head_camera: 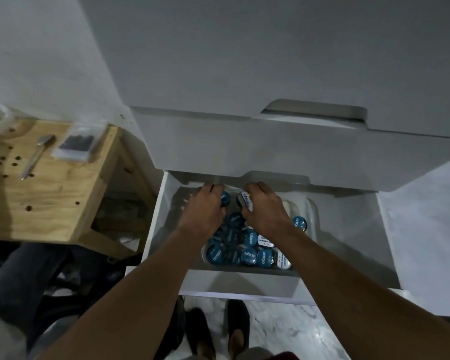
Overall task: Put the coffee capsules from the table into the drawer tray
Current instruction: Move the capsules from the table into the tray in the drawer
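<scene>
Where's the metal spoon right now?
In the head view, the metal spoon lies on the wooden plywood table at far left, beside a clear plastic packet, well away from the open white drawer.

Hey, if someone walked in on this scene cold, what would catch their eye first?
First, the two hands deep in the open white drawer: the left hand and right hand each grip a blue-lidded coffee capsule at the far end of the clear tray. Next, the cluster of blue capsules piled at the tray's near end. Off to the left, a wooden table holds a metal spoon.
</scene>
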`<state>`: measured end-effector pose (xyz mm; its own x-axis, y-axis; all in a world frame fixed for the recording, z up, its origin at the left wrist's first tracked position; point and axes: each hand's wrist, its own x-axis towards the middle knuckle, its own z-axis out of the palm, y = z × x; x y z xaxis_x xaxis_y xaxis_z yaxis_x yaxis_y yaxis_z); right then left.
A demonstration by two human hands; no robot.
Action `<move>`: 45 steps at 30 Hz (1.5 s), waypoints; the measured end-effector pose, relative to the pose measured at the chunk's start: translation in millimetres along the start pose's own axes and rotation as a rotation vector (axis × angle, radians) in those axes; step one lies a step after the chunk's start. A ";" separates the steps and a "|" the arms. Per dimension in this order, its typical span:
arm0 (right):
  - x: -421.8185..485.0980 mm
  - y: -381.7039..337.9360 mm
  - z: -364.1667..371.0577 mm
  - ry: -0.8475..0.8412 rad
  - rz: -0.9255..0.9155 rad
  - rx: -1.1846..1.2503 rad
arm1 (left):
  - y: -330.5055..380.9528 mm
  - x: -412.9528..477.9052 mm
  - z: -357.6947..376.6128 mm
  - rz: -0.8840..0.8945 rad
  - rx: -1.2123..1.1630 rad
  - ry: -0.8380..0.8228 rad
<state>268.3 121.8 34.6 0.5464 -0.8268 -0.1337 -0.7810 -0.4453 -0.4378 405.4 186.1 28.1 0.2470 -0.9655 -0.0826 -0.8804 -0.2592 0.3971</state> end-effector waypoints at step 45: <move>5.0 0.3 14.0 -0.011 -0.020 -0.027 | 4.4 10.6 1.6 0.086 0.178 -0.118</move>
<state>275.0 122.3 21.4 0.5649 -0.8141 -0.1349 -0.7780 -0.4708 -0.4161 403.5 174.7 27.5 0.1279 -0.9778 -0.1661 -0.9563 -0.1660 0.2406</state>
